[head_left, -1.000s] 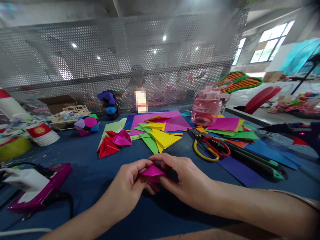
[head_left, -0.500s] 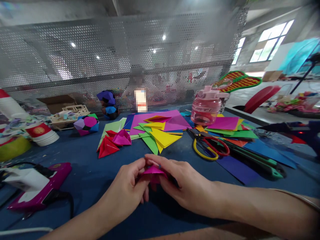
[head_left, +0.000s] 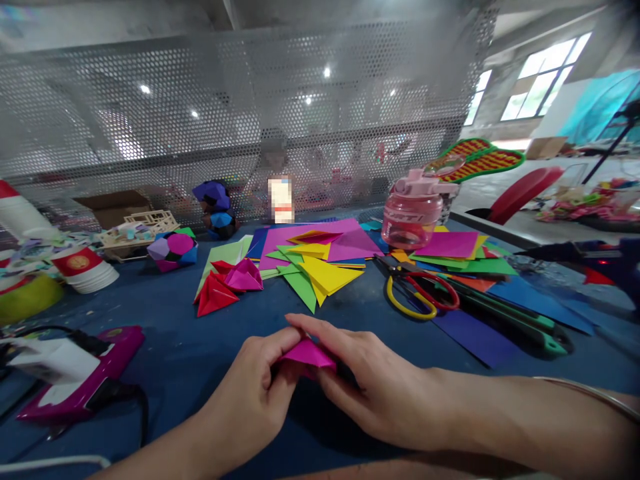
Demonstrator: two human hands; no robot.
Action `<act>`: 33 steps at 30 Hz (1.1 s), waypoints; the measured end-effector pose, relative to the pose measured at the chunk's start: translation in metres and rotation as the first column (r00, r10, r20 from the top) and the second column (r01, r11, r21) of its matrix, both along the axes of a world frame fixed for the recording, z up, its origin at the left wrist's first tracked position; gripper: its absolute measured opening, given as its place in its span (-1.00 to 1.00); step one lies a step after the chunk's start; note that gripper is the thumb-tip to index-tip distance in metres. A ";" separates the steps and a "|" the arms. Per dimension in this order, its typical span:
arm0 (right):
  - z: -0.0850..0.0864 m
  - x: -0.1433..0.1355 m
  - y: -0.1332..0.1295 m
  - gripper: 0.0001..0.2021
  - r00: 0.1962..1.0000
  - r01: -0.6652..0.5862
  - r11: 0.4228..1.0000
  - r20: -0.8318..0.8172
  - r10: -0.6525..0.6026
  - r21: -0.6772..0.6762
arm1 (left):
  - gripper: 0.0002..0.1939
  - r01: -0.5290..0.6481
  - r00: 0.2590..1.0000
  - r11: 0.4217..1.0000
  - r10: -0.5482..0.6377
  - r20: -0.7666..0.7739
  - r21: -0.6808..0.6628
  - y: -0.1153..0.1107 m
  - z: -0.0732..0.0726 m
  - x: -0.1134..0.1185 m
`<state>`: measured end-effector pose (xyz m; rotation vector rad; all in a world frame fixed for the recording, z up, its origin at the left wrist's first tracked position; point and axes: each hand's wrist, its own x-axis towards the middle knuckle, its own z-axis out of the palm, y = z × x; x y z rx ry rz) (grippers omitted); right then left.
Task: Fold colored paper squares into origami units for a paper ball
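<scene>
Folded magenta paper (head_left: 309, 355), at 12 o'clock before the person, grasped between the left hand (head_left: 253, 387) and right hand (head_left: 383, 383); judged light, thin and easily creased, it suits a gentle fingertip hold along its folded edges; scissors (head_left: 395, 269) lie at 2 o'clock

Grey perforated screen (head_left: 200, 137) at twelve o'clock, behind a blue tabletop (head_left: 170, 353). At eight, a purple power strip (head_left: 116, 357) with a white adapter (head_left: 55, 360); at nine, stacked red-and-white cups (head_left: 84, 268); at three, a dark glue gun (head_left: 595, 257); at two, a bright window (head_left: 545, 77).
</scene>
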<state>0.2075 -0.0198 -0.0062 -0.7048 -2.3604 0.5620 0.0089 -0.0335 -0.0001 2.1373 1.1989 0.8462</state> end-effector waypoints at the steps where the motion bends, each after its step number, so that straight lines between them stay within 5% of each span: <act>1: 0.000 0.000 -0.001 -0.39 1.000 0.010 1.000 0.013 -0.009 -0.007 | -0.71 0.009 1.000 1.000 -0.009 0.012 0.019 0.000 0.000 0.000; 15: 0.004 -0.001 -0.001 -0.39 0.991 0.105 0.994 0.085 -0.104 0.000 | -0.75 0.033 0.998 0.999 -0.035 -0.044 -0.041 0.008 -0.001 0.000; 22: 0.006 0.001 0.008 -0.38 0.993 0.101 0.988 0.067 -0.093 -0.114 | -0.68 -0.003 0.994 0.996 -0.007 -0.110 -0.087 0.014 0.000 -0.004; 33: 0.007 0.002 0.005 -0.38 0.998 0.058 0.992 0.009 -0.057 -0.110 | -0.67 -0.082 0.996 0.984 0.084 0.003 -0.156 0.014 0.001 -0.004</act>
